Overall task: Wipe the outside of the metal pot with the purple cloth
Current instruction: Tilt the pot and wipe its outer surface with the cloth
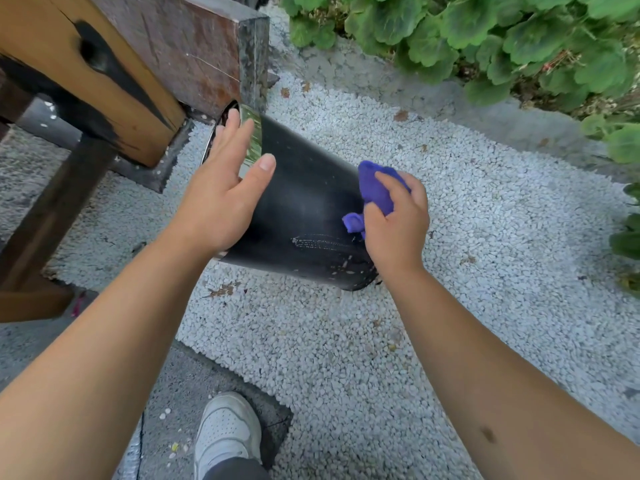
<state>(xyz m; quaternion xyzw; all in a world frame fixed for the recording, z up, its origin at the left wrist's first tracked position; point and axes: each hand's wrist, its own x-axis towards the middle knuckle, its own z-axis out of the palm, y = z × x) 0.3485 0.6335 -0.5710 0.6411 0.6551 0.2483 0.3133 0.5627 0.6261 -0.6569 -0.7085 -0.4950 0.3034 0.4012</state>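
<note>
At frame centre the metal pot [304, 216] lies tilted on white gravel [346, 341], left hand [221, 199] spread flat against its rim end, right hand [394, 230] gripping the soft purple cloth [374, 192] at its base; rigid, likely slippery, best steadied at the rim.

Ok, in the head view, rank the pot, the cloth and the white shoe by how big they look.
1. Pot, clearly the largest.
2. Shoe, though it sits nearer the camera and is cut off by the frame edge, so this is unsure.
3. Cloth, bunched in the right hand, partly hidden.
</note>
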